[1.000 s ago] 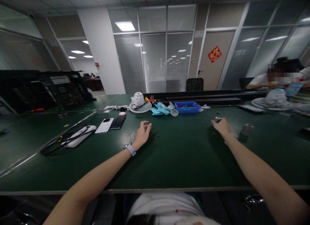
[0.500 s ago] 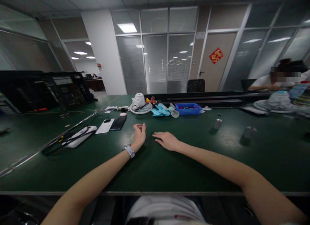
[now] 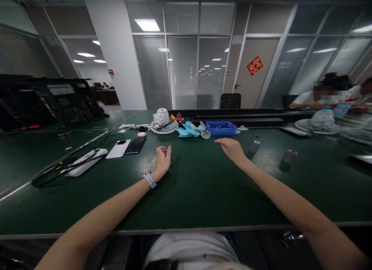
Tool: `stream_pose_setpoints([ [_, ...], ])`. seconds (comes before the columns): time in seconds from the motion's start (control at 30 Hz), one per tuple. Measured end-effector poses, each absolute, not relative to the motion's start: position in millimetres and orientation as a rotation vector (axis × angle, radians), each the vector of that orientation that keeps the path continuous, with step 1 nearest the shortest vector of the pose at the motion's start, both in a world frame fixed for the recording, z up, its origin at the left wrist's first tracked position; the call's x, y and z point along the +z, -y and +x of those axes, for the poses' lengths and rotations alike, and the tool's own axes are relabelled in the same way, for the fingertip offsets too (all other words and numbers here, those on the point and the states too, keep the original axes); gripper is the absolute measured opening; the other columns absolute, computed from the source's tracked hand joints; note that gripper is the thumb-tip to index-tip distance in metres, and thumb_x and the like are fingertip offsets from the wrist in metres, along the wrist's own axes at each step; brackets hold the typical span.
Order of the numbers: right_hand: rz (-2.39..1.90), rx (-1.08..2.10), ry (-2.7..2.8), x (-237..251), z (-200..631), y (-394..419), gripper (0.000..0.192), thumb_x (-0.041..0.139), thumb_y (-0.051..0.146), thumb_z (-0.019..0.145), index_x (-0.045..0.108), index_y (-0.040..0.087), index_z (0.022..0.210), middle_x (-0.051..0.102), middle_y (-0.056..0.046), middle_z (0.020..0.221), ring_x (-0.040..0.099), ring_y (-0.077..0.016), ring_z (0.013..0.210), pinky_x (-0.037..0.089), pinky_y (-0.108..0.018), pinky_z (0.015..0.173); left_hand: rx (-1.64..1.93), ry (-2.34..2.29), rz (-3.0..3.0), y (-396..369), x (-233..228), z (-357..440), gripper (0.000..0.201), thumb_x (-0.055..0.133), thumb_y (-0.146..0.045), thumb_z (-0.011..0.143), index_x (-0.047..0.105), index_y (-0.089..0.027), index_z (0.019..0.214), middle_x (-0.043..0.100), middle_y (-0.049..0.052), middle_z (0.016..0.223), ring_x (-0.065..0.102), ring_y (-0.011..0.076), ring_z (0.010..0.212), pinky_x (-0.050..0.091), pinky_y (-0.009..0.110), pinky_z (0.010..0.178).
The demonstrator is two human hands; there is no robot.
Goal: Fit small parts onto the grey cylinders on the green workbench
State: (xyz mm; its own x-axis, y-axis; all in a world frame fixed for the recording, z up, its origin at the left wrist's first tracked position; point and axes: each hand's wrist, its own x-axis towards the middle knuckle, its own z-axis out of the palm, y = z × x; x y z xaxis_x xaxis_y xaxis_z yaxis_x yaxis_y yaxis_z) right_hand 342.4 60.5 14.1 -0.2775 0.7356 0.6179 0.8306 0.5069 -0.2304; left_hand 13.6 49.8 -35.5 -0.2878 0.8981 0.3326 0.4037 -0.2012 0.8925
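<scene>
My left hand [image 3: 163, 160] rests at the table's middle with its fingers loosely curled and the thumb apart, holding nothing. A watch [image 3: 149, 180] is on that wrist. Further right, my right hand [image 3: 233, 150] hangs over the table, fingers stretched leftward, with nothing seen in it. Nearest to it on the right stands a small grey metal cylinder [image 3: 255, 147], with a second metal cylinder [image 3: 290, 157] beyond. Behind my hands lie light-blue fan blades [image 3: 189, 129] and a blue tray [image 3: 222, 133] of small parts. A white fan housing with its grille [image 3: 164, 126] sits to their left.
Left of my hands lie a black phone [image 3: 135, 145], a white phone [image 3: 118, 149] and a white device with black cables [image 3: 87, 163]. Open computer cases [image 3: 66, 101] stand far left. At the far right, a person [image 3: 308, 99] sits behind another fan part [image 3: 322, 119].
My right hand has moved right and away from my left hand, towards the nearer cylinder. The left hand keeps its pose. The view has shifted slightly.
</scene>
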Motion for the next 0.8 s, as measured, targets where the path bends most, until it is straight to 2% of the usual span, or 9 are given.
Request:
stream_pose_setpoints([
  [0.1, -1.673, -0.454, 1.652, 25, 414, -77, 0.033, 0.047, 0.017, 0.092, 0.075, 0.019, 0.111, 0.072, -0.011, 0.111, 0.067, -0.0265, 0.1, 0.049, -0.039, 0.09, 1.491, -1.622, 1.553, -52, -39, 13, 0.041, 0.045, -0.057, 0.091, 0.04, -0.02, 0.107, 0.061, 0.01, 0.1, 0.064, 0.0228, 0.09, 0.051, 0.038, 0.079],
  [0.23, -2.013, -0.485, 1.477, 13, 460, -86, 0.032, 0.049, 0.02, 0.091, 0.076, 0.021, 0.107, 0.074, -0.013, 0.1, 0.067, -0.0256, 0.089, 0.048, -0.035, 0.078, 1.486, -1.613, 1.571, -51, -39, 13, 0.042, 0.045, -0.058, 0.091, 0.04, -0.02, 0.106, 0.06, 0.01, 0.1, 0.063, 0.0224, 0.088, 0.051, 0.037, 0.078],
  [0.4, -1.968, -0.503, 1.466, 1, 466, -88, 0.033, 0.046, 0.018, 0.091, 0.077, 0.02, 0.101, 0.073, -0.011, 0.099, 0.065, -0.022, 0.085, 0.045, -0.031, 0.075, 1.497, -1.595, 1.559, -47, -33, 16, 0.034, 0.048, -0.052, 0.091, 0.04, -0.02, 0.101, 0.06, 0.008, 0.098, 0.063, 0.0201, 0.086, 0.05, 0.035, 0.08],
  [0.8, -1.985, -0.441, 1.434, -5, 482, -95, 0.032, 0.046, 0.014, 0.089, 0.076, 0.02, 0.098, 0.073, -0.009, 0.097, 0.065, -0.0229, 0.085, 0.043, -0.032, 0.074, 1.508, -1.583, 1.591, -52, -39, 14, 0.034, 0.05, -0.051, 0.09, 0.043, -0.019, 0.101, 0.06, 0.008, 0.096, 0.062, 0.019, 0.084, 0.051, 0.034, 0.078],
])
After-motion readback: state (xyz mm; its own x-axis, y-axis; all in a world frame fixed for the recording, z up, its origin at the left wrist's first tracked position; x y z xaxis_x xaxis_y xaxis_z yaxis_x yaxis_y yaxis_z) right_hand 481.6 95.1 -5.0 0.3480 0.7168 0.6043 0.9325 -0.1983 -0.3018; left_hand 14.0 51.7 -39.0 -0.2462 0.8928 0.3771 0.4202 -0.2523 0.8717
